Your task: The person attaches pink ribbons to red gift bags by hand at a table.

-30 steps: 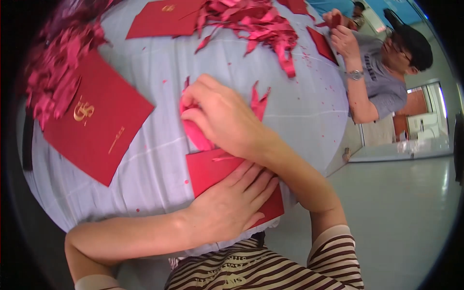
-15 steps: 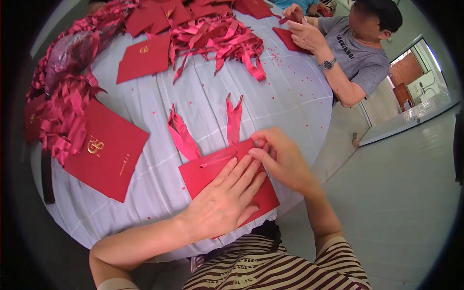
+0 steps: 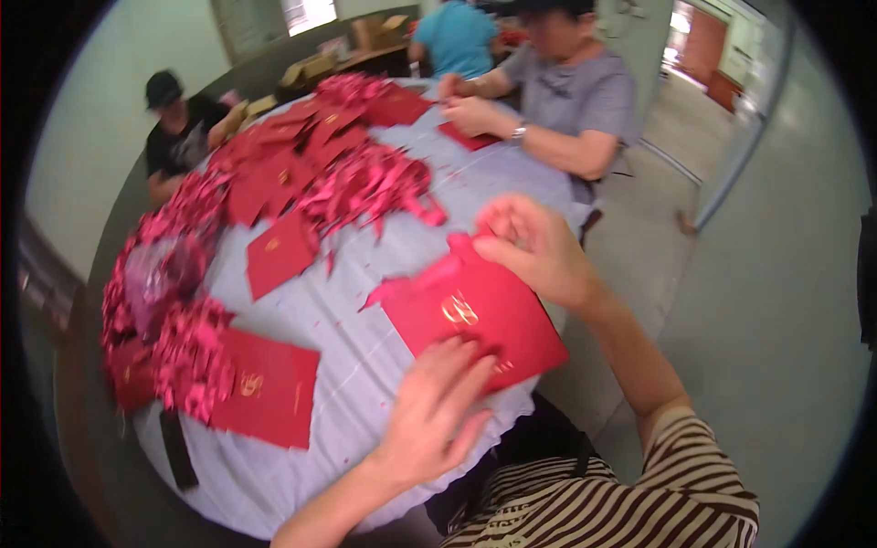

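Observation:
A red paper gift bag [image 3: 507,315] with a gold emblem is raised and tilted at the table's near right side. My right hand [image 3: 544,251] pinches its upper right corner, where part of the ribbon is bunched near the fingertips. A pink-red ribbon [image 3: 420,281] trails over the bag's upper left edge. At the bag's lower edge is my left hand [image 3: 434,411], fingers stretched out and slightly blurred, the fingertips against or just in front of the emblem side. I cannot tell how firmly they touch.
On the round, white-covered table [image 3: 338,393], a larger red bag [image 3: 274,388] lies left beside heaped ribbons [image 3: 194,361] and a clear plastic bag [image 3: 164,279]. More red bags [image 3: 274,178] and ribbons [image 3: 375,187] fill the far side. Co-workers sit around; one handles a red piece [image 3: 468,135].
The bag has been turned over and lifted off the table, its emblem side now showing. My left hand has come off its flat press. The view has tilted up, showing more people.

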The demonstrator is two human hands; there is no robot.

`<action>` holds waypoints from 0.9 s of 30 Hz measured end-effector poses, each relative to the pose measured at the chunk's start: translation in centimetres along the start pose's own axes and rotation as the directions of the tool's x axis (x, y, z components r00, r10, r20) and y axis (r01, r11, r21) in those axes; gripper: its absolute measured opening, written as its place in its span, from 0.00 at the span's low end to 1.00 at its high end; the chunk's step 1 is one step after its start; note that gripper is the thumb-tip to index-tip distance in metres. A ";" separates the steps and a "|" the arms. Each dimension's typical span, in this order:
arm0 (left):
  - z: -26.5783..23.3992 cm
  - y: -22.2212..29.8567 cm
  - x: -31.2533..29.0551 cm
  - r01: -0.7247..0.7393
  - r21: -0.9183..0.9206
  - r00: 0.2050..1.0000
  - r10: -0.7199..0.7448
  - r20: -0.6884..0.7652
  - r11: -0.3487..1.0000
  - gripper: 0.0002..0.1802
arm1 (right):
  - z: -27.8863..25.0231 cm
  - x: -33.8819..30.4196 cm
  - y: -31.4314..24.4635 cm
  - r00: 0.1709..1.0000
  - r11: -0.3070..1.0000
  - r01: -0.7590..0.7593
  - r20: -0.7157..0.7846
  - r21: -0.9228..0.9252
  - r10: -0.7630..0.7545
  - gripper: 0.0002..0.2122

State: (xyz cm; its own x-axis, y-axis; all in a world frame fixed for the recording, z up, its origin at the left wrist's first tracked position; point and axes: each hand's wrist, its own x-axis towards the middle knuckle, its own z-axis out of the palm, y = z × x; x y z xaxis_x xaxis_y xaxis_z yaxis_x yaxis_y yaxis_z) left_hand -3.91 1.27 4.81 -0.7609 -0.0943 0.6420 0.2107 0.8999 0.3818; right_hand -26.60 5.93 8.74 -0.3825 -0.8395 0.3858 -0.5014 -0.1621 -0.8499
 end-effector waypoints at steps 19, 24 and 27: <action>-2.7 -2.7 -5.2 0.503 -0.858 0.245 -0.935 0.255 -0.102 0.28 | 11.7 -4.5 0.1 0.900 0.940 0.320 0.348 -0.116 -0.263 0.10; -2.5 -3.6 -5.0 0.684 -0.729 0.266 -0.940 0.214 0.028 0.32 | 6.7 -0.9 4.7 0.901 0.763 0.423 0.136 -0.489 -0.412 0.17; -2.5 -4.0 -4.5 0.762 -0.639 0.298 -0.935 0.192 0.111 0.31 | 5.9 1.0 6.7 0.875 0.806 0.481 0.243 -0.345 -0.418 0.18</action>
State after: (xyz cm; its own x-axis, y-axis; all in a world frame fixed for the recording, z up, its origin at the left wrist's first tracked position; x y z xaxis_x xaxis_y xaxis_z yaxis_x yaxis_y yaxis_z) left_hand 0.21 -3.01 2.08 -0.5416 -0.7877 -0.2937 -0.1642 -0.2436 0.9559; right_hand -25.73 0.96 1.35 0.0630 -0.7931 0.6059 -0.8556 -0.3555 -0.3764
